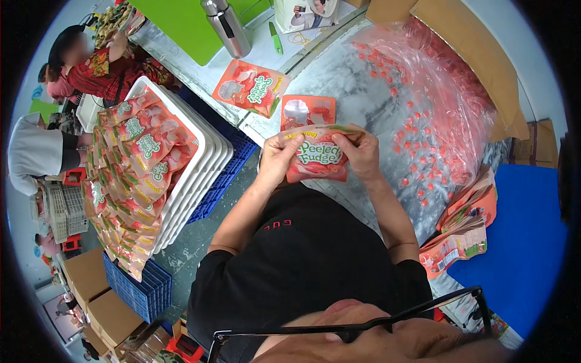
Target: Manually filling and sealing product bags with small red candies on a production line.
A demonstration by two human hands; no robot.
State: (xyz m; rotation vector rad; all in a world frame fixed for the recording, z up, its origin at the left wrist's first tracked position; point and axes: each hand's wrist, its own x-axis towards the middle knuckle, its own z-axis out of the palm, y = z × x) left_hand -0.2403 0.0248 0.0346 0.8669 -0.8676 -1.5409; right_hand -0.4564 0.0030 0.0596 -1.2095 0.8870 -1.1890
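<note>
A pink and red candy pouch hangs in front of my chest. My left hand pinches its upper edge at one corner, thumb on the printed face. At the opposite corner my right hand grips the same edge, also with the thumb in front. Whether the pouch's mouth is sealed I cannot tell. Just beyond it lies a second pouch with a clear window, partly covered by the held one. Another pouch rests farther left on the table. Small red candies are scattered to the right.
A large clear plastic bag of red candies spreads by a cardboard box. Stacked flat pouches sit at right. Filled pouches heap on stacked white trays at left. A steel thermos and green-handled knife stand behind. Co-workers are at far left.
</note>
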